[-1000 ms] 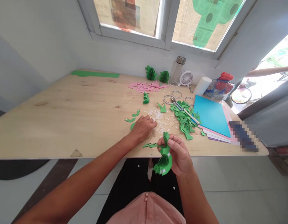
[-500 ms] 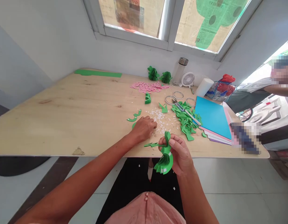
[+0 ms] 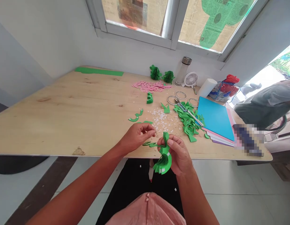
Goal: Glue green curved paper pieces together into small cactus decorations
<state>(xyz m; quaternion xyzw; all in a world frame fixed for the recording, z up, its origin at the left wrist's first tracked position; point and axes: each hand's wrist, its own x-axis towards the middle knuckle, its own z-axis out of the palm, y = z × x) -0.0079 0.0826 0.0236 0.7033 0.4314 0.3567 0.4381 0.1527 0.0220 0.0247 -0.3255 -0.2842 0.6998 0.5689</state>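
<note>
My right hand (image 3: 179, 153) grips a fanned stack of curvy green paper cutouts (image 3: 167, 159) over the table's front edge. Small white squares show on the stack. A separate green strip (image 3: 149, 144) reaches left from beside those fingers. My left hand (image 3: 139, 136) is just left of the stack, thumb and fingertips brought together in a pinch; whatever is between them is too small to make out. White paper bits (image 3: 160, 115) are scattered beyond both hands. A wavy green cutout (image 3: 136, 116) with white squares lies beyond my left hand, with another green piece (image 3: 148, 122) near its fingers.
A heap of green scraps (image 3: 188, 120) lies right, with scissors (image 3: 181, 105) on top and blue sheets (image 3: 215, 117) beside it. Pink cutouts (image 3: 150, 86), green paper ornaments (image 3: 155, 73), a bottle (image 3: 183, 70) and a small fan (image 3: 190, 79) stand farther back. Another person (image 3: 269, 98) is at right.
My left hand has drawn back from the table surface beside the white bits and turned, its thumb and fingers now showing. My right hand keeps the green stack, shifted slightly left.
</note>
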